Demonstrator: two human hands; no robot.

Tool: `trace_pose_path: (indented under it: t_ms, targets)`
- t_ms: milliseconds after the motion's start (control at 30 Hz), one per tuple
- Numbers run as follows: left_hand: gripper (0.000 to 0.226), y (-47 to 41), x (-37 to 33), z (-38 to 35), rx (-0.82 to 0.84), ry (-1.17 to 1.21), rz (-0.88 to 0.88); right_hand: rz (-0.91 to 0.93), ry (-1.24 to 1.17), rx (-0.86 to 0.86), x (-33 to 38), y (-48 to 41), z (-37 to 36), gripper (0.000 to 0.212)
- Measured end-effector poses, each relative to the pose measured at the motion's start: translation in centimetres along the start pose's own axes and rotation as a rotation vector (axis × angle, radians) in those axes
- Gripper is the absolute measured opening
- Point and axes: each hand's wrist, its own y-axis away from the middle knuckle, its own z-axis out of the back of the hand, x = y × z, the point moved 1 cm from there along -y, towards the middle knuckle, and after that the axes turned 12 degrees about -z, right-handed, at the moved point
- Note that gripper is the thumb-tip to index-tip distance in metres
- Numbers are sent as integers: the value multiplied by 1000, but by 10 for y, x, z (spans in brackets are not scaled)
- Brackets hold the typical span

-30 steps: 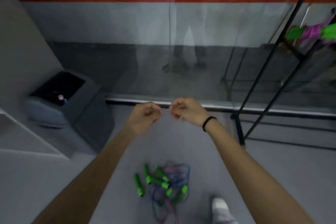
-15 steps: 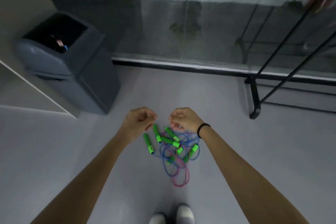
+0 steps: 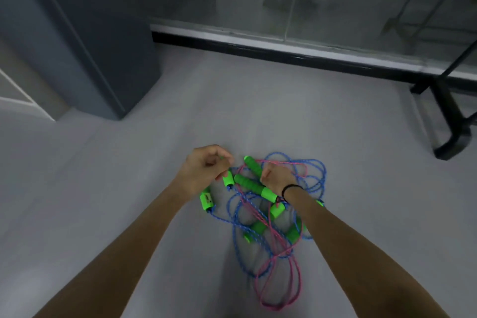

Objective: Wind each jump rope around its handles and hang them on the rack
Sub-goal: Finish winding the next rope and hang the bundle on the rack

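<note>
Head view, hands (image 3: 206,165) (image 3: 276,179) at ropes (image 3: 249,183) (perhaps gripping)

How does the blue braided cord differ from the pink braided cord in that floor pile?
The blue braided cord makes many loops across the pile; the pink braided cord makes fewer. Blue stays bunched round the bright green cylindrical handles; pink trails one long loop toward the person. Both lie tangled together on the grey floor.
</note>
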Motion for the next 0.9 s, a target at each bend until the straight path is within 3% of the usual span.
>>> trace_pose_path:
  t_ms: [33,133,233,433,767,833,900]
  targets:
    - [24,0,12,-1,-2,-1,-5,-4,22,3,-5,-11,-16,13]
    - [26,1,39,1,-21,3,-4,-67,117,71,-20,-42,-52,42]
    - [23,0,48,1,-10,12,7,-110,275,133,-32,-57,-70,58]
    - [21,-8,52,-4,18,-1,28,-150,360,68,-44,-60,-82,56]
    - [12,-26,43,-19,94,22,10,-10,-153,8,-28,-48,-56,47]
    - [16,-28,36,-18,174,-29,-18,57,-221,56,-17,-40,-37,51]
    - [34,-31,28,-17,251,-164,-57,205,-203,199,-5,-21,-6,44]
